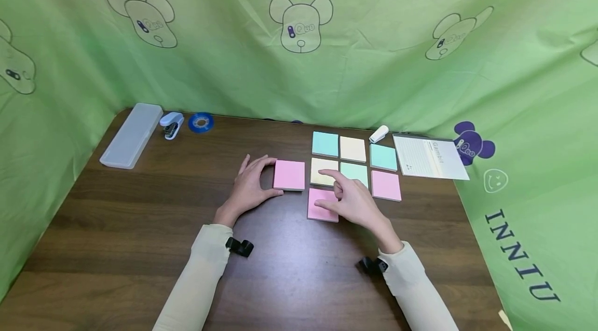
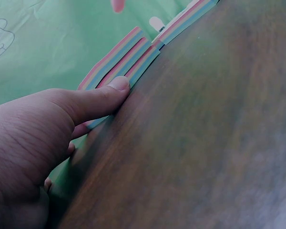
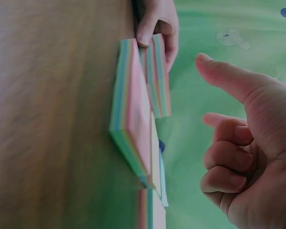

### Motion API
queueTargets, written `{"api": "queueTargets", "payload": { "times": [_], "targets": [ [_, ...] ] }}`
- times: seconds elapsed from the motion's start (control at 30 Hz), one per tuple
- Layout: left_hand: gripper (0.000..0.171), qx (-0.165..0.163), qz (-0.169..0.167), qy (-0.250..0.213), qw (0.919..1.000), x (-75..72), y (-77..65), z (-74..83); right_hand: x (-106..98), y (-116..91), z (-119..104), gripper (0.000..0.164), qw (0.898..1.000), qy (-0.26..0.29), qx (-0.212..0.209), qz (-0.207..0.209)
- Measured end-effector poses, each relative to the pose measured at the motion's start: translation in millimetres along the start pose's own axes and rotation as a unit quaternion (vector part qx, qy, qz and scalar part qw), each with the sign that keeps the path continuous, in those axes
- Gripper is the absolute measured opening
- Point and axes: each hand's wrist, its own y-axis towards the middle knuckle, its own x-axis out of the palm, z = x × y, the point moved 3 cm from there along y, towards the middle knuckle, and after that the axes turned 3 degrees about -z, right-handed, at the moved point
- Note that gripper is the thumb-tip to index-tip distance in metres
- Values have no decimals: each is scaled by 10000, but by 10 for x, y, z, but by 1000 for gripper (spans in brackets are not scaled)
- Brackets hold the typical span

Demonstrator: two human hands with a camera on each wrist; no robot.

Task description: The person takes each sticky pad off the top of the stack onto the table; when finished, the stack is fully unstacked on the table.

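My left hand (image 1: 249, 185) holds a stack of sticky note pads (image 1: 289, 175) with pink on top, thumb at the near edge and fingers at the far side. Striped pad edges (image 2: 121, 57) show beyond the thumb in the left wrist view. My right hand (image 1: 358, 205) hovers over the other pads, thumb and index finger stretched apart, the other fingers curled in, nothing between them. Below it lie a pink pad (image 1: 321, 211), a cream pad (image 1: 318, 178) and a partly covered green pad (image 1: 352, 171). In the right wrist view, a pink-topped pad (image 3: 139, 114) shows striped sides.
Behind are a blue pad (image 1: 325, 144) and a cream pad (image 1: 352, 149); rightward, another blue pad (image 1: 383, 157) and pink pad (image 1: 386, 185). A white object (image 1: 379, 134) and notebook (image 1: 430, 157) lie beyond. Far left: case (image 1: 132, 136), stapler (image 1: 172, 124), blue tape roll (image 1: 201, 122).
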Motion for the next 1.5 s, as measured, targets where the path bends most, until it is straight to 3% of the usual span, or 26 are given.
{"api": "queueTargets", "payload": {
  "times": [0.3, 0.77, 1.13, 1.5],
  "targets": [
    [88, 5, -6, 28, 10000, -26, 3, 8, 20, 217, -125, 82, 9997, -71, 104, -203],
    [87, -22, -39, 6, 10000, -23, 15, 1, 157, 549, -60, 91, 9982, -275, 131, -511],
    [87, 35, -5, 16, 10000, -13, 14, 4, 227, 647, -95, 103, 9951, -418, 276, -849],
    [98, -5, -17, -61, 10000, 6, 7, 5, 280, 682, -79, 103, 9930, -595, 375, -953]
  ]
}}
